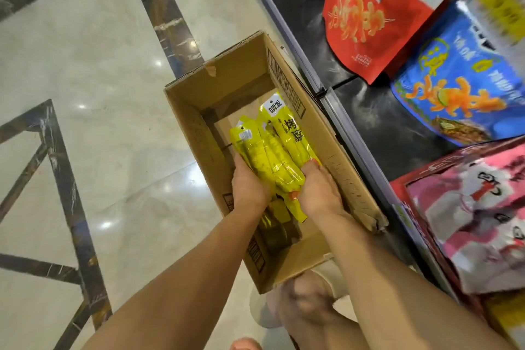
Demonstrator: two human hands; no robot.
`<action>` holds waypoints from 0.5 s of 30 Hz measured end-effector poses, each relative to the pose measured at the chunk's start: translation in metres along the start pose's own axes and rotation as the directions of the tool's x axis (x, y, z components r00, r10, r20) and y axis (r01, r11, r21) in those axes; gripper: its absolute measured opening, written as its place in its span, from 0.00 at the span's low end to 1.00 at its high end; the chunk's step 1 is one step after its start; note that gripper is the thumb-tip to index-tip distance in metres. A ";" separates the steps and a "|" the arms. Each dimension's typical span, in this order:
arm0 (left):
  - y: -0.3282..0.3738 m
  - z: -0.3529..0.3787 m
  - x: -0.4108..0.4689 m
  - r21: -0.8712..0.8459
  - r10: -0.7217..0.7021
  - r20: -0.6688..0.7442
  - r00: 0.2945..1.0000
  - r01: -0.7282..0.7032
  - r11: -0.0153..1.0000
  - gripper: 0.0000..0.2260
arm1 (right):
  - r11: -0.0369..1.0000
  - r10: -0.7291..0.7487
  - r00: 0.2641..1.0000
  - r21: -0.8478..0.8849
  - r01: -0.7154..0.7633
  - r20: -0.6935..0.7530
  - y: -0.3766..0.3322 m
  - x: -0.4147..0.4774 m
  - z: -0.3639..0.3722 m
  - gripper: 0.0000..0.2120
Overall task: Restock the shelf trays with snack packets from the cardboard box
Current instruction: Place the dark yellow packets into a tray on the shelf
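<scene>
Both hands grip a bundle of yellow snack packets inside the open cardboard box on the marble floor: the left hand clasps one side, the right hand the other (fingers curled around it). Red and blue snack bags lie on the shelf beside the box.

Both hands' fingers are disappearing behind the yellow packets, more packets are sitting half-hidden in shadow beneath the wrists inside the cardboard box, and shelf bags are running off the right edge, blurred.
</scene>
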State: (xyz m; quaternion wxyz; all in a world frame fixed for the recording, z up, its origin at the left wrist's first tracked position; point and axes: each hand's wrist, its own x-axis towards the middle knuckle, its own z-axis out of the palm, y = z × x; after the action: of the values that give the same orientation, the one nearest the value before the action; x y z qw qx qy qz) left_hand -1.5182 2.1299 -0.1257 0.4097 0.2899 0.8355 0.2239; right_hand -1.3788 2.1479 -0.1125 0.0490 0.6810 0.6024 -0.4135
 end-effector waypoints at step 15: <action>0.065 -0.121 -0.075 -0.231 0.201 -0.234 0.951 -0.255 0.939 0.15 | 0.676 0.048 0.978 0.727 0.119 -0.204 -0.062 -0.093 -0.093 0.15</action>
State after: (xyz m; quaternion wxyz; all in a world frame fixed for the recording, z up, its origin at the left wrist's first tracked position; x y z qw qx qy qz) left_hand -1.5603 2.1111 0.0237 0.3259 0.3047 0.7976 0.4059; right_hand -1.3792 2.1444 0.0332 -0.2995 0.6703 0.4001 -0.5486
